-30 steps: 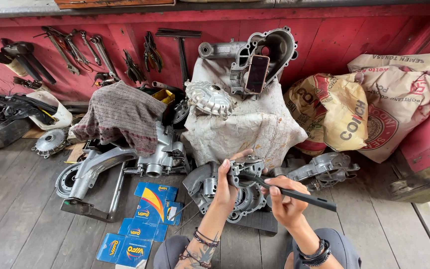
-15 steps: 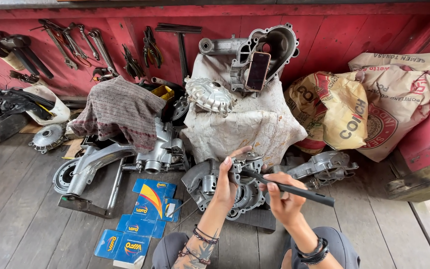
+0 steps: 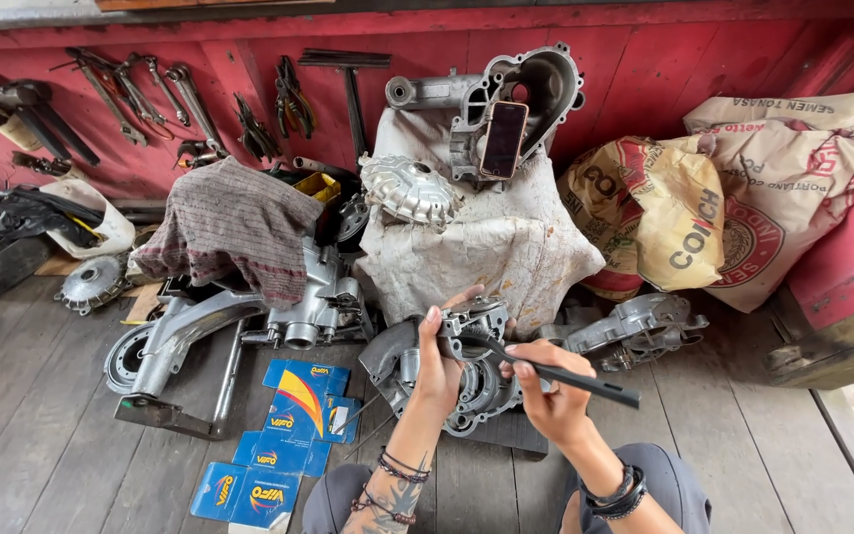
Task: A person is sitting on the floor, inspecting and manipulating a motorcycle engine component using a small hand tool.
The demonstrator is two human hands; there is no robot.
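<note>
The left hand (image 3: 437, 368) grips the near edge of a grey cast-metal engine case (image 3: 452, 371) lying on the plank floor (image 3: 42, 435). Just right of it, the right hand (image 3: 551, 396) is closed around a slim dark tool (image 3: 555, 369) that touches the ribbed case.

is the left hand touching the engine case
Touching: the head view shows the left hand laid on the grey engine case, fingers over its top edge.
</note>
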